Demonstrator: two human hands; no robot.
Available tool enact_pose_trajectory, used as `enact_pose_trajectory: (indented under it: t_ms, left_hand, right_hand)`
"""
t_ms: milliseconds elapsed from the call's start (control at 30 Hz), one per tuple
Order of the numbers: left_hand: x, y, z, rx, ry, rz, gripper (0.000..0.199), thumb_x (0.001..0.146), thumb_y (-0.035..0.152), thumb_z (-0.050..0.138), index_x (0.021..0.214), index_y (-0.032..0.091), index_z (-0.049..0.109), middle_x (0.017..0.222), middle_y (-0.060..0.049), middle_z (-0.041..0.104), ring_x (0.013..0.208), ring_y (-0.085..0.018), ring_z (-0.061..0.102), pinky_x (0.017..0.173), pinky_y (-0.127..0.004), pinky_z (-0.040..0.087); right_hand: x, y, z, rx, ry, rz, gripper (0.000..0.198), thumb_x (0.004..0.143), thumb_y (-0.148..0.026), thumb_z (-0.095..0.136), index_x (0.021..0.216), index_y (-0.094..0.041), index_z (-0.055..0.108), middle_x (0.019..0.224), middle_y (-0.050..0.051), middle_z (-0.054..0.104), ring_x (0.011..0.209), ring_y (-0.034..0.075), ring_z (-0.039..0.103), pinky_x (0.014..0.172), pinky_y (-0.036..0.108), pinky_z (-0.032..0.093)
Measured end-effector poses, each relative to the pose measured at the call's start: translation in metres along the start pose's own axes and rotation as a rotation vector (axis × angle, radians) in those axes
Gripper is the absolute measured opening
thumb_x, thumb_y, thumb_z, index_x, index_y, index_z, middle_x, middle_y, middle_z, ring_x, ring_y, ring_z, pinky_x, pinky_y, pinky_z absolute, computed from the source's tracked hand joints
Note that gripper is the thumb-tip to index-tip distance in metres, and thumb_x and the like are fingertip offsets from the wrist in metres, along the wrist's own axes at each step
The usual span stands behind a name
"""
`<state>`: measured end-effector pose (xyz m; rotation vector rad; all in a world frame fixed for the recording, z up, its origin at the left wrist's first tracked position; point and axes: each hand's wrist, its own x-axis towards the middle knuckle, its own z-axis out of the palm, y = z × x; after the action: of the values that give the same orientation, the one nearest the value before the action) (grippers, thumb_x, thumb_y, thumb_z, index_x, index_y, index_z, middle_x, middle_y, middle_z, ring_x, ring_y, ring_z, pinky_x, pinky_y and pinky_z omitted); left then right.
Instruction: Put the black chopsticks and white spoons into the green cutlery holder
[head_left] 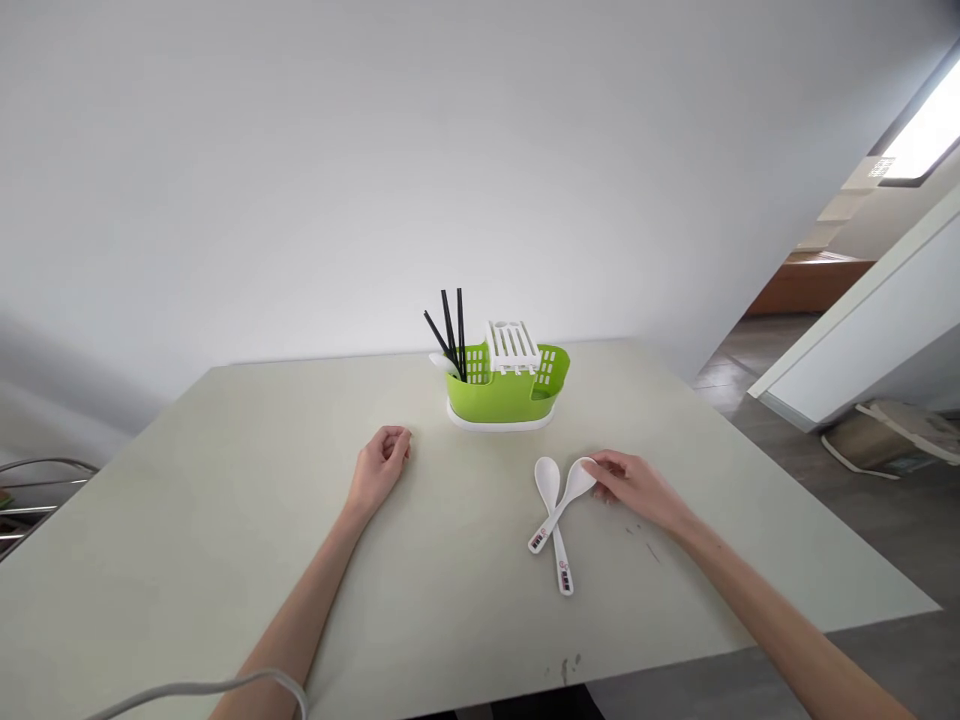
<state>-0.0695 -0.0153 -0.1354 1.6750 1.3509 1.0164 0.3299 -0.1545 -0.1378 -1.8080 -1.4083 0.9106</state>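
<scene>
White, the upper spoon (568, 497) lay across the lower spoon (559, 545), and from where I stood I saw the right hand (631, 484) pinching the upper one's bowl between thumb and fingers. The lower spoon was near those fingertips, on the table (262, 480). Well apart, the left hand (378, 470) rested with fingers curled and pressed together, and beyond its fingertips stood a green basket (499, 400) with black chopsticks (461, 335) leaning in it.
</scene>
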Motion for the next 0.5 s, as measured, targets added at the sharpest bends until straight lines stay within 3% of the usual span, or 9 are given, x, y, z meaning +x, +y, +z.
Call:
enact_pose_trajectory:
  t_ms: [133, 233, 367, 500]
  left_hand:
    - [-0.001, 0.001, 0.0, 0.018, -0.009, 0.007, 0.042, 0.095, 0.063, 0.059, 0.097, 0.021, 0.064, 0.074, 0.002, 0.062, 0.06, -0.013, 0.049, 0.056, -0.026, 0.038]
    - [-0.002, 0.002, 0.0, 0.027, -0.013, 0.023, 0.042, 0.095, 0.063, 0.058, 0.096, 0.021, 0.064, 0.073, 0.001, 0.062, 0.061, -0.015, 0.052, 0.059, -0.027, 0.039]
    - [-0.004, 0.006, 0.0, 0.042, -0.024, 0.03, 0.039, 0.096, 0.06, 0.056, 0.094, 0.022, 0.064, 0.072, 0.001, 0.062, 0.063, -0.016, 0.053, 0.062, -0.028, 0.04]
    - [-0.007, 0.009, 0.0, 0.047, -0.039, 0.024, 0.037, 0.096, 0.059, 0.055, 0.094, 0.022, 0.063, 0.072, 0.001, 0.062, 0.065, -0.017, 0.054, 0.063, -0.029, 0.04]
  right_hand:
    - [-0.004, -0.017, -0.025, 0.033, -0.019, -0.035, 0.059, 0.087, -0.076, 0.064, 0.097, -0.02, 0.078, 0.073, 0.005, 0.074, 0.069, 0.022, 0.069, 0.073, 0.036, 0.055]
    - [-0.006, -0.053, -0.044, 0.007, 0.065, -0.092, 0.059, 0.088, -0.076, 0.065, 0.101, -0.02, 0.078, 0.073, 0.005, 0.073, 0.07, 0.021, 0.067, 0.073, 0.035, 0.054]
    - [-0.009, -0.12, -0.053, -0.037, 0.29, -0.232, 0.049, 0.093, -0.07, 0.064, 0.101, -0.024, 0.078, 0.075, 0.003, 0.074, 0.066, 0.018, 0.065, 0.065, 0.03, 0.051]
    - [0.003, -0.181, -0.045, -0.192, 0.581, -0.492, 0.034, 0.1, -0.055, 0.063, 0.098, -0.024, 0.077, 0.074, 0.001, 0.074, 0.061, 0.016, 0.065, 0.062, 0.029, 0.048]
